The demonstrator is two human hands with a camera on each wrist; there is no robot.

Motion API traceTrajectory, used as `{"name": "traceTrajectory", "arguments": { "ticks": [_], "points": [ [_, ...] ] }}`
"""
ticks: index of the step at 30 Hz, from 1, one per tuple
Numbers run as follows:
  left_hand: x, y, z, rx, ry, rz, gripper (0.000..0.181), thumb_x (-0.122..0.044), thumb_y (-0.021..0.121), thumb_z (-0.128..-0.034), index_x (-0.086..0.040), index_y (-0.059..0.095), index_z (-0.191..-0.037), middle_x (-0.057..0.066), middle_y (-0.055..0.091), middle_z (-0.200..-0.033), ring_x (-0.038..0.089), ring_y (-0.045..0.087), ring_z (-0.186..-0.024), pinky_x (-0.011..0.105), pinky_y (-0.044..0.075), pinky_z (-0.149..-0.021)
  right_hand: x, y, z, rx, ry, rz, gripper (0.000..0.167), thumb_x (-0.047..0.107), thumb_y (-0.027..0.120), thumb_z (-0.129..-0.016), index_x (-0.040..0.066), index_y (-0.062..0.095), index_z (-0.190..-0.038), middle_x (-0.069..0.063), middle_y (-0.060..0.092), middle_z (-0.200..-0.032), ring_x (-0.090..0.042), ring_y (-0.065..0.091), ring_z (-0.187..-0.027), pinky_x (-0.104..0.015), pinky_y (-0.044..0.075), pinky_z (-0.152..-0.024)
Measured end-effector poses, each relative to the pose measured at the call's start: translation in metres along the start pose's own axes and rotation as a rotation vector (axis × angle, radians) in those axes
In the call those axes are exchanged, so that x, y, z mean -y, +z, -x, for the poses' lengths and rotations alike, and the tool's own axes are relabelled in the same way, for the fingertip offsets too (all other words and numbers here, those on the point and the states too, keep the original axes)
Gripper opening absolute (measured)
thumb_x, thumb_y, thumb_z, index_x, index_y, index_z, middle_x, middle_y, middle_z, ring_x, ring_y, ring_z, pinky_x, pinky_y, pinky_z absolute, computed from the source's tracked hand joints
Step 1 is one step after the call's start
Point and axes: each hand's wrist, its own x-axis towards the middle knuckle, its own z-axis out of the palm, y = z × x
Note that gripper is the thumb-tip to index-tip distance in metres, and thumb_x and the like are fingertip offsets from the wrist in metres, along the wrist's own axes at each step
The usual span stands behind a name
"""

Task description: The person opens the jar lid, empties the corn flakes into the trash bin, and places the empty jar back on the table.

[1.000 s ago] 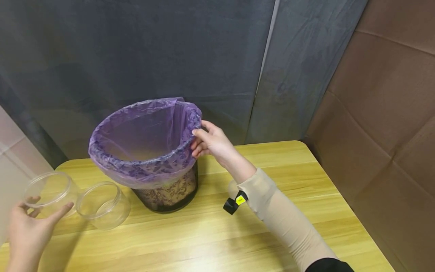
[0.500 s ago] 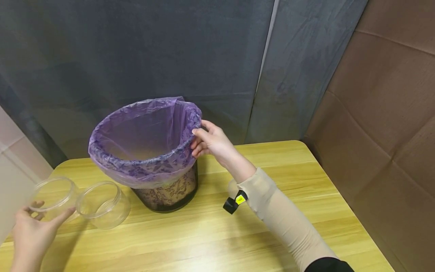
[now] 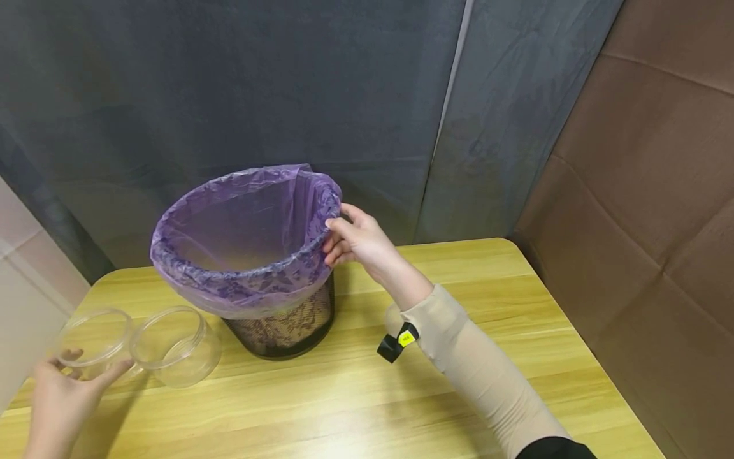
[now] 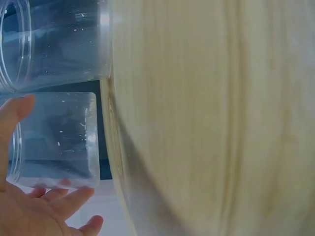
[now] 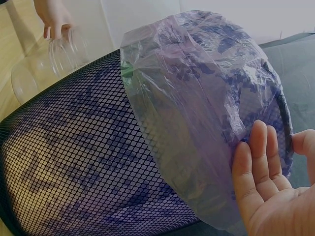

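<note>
My left hand [image 3: 65, 395] holds a clear plastic jar [image 4: 56, 137], thumb on one side and fingers on the other. In the left wrist view a narrow gap shows between this jar's base and the table. Close to its right stands a second clear jar [image 3: 174, 350], open mouth up. My right hand [image 3: 361, 242] pinches the rim of a black mesh trash can [image 5: 93, 162], thumb at the edge and fingers along its outer side. A purple translucent trash bag [image 3: 241, 293] lines the can and is folded over its rim.
Everything rests on a light wooden table [image 3: 355, 395]. Part of a clear round object [image 3: 392, 317] shows beside the right wrist, mostly hidden. Grey curtain [image 3: 258, 83] hangs behind, and a brown padded wall [image 3: 648, 159] rises on the right.
My left hand has moved down and slightly right with its jar, closer to the standing jar and the table. The right hand, trash can and bag have stayed put.
</note>
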Motion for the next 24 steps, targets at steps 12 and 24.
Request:
{"name": "traceTrajectory", "arguments": {
  "ticks": [12,24],
  "points": [
    [0.004,-0.001,0.000,0.005,0.059,-0.091,0.099,-0.036,0.074,-0.0842,0.024,0.016,-0.136,0.037,0.042,-0.118,0.012,0.041,-0.065,0.018,0.037,-0.052,-0.001,0.001,0.001,-0.002,0.000,-0.013,0.045,0.010,0.049,-0.097,0.006,0.037,-0.140,-0.011,0.058,-0.066,-0.018,0.058,-0.049,-0.029,0.052,-0.052],
    [0.012,-0.003,-0.001,0.085,0.106,-0.088,0.100,-0.035,0.070,-0.0878,0.026,0.005,-0.133,0.049,0.012,-0.126,0.036,0.042,-0.082,0.016,0.035,-0.051,-0.002,0.001,0.001,-0.004,-0.004,-0.014,0.044,0.010,0.049,-0.097,0.006,0.038,-0.140,-0.011,0.058,-0.067,-0.018,0.058,-0.049,-0.029,0.053,-0.052]
  ]
}}
